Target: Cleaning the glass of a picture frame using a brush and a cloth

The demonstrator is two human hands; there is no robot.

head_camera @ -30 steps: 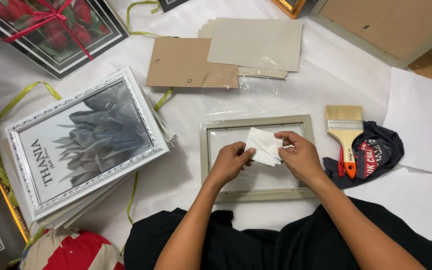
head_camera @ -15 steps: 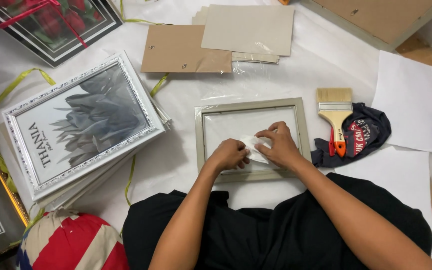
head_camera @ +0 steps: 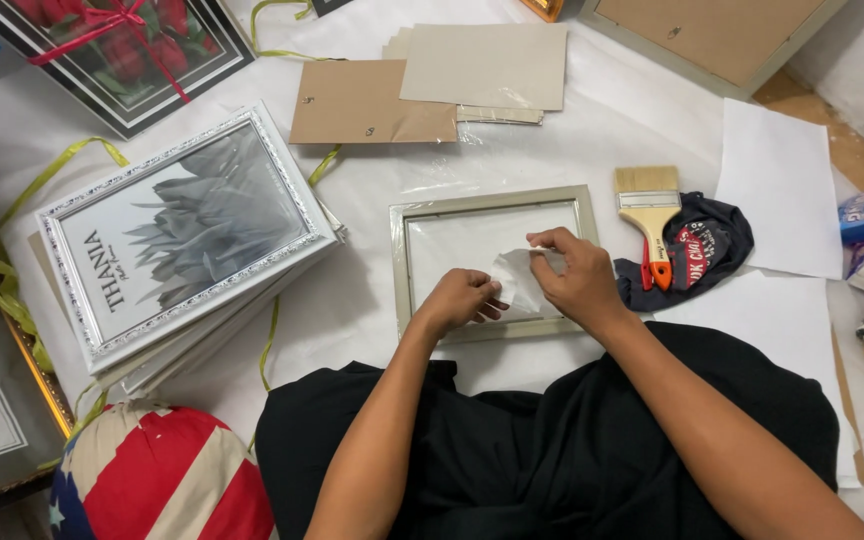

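Both hands are working over a pale silver picture frame [head_camera: 492,262] lying flat on the white-covered surface [head_camera: 372,290] just in front of the person. The left hand [head_camera: 460,298] is curling its fingers, pinching the near left edge of a white tissue [head_camera: 517,280] on the frame's glass. The right hand [head_camera: 576,275] is gripping the tissue's far right edge. A paintbrush [head_camera: 649,215] is lying just right of the frame, beside a dark cloth [head_camera: 704,240].

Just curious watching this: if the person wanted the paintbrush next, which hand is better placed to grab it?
Probably the right hand. The paintbrush lies just beyond it, right of the grey frame. The left hand sits farther away, and both pinch the white cloth.
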